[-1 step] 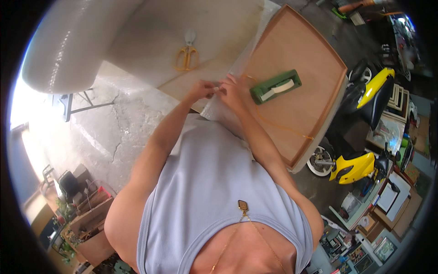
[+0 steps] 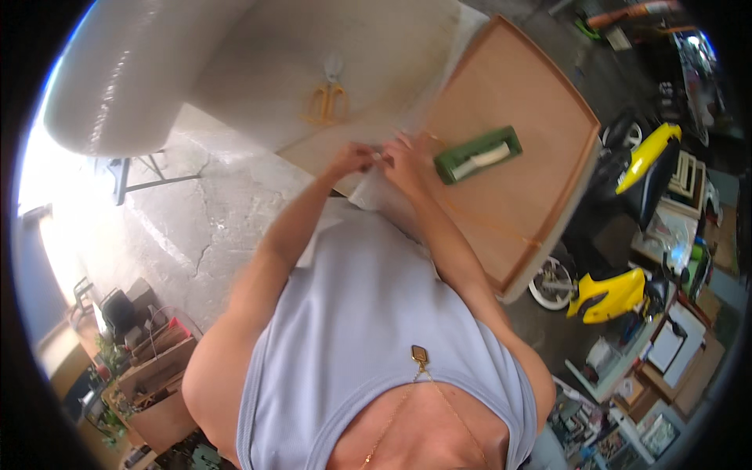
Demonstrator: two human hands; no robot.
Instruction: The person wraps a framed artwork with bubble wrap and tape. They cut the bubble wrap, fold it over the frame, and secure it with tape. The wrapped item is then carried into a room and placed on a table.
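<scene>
Bubble wrap (image 2: 368, 192) edge pinched by both hands, left (image 2: 354, 159) and right (image 2: 405, 160); one scissors (image 2: 327, 95), one green box (image 2: 479, 154).

We counted one pair of orange-handled scissors (image 2: 327, 92), one green tape dispenser (image 2: 478, 154), one wooden board (image 2: 540, 102), and seemingly two yellow scooters (image 2: 607, 294).

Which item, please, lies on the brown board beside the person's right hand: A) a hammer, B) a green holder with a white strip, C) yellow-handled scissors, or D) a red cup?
B: the green holder lies on the brown board beside the right hand; the scissors lie apart on the pale sheet.
</scene>
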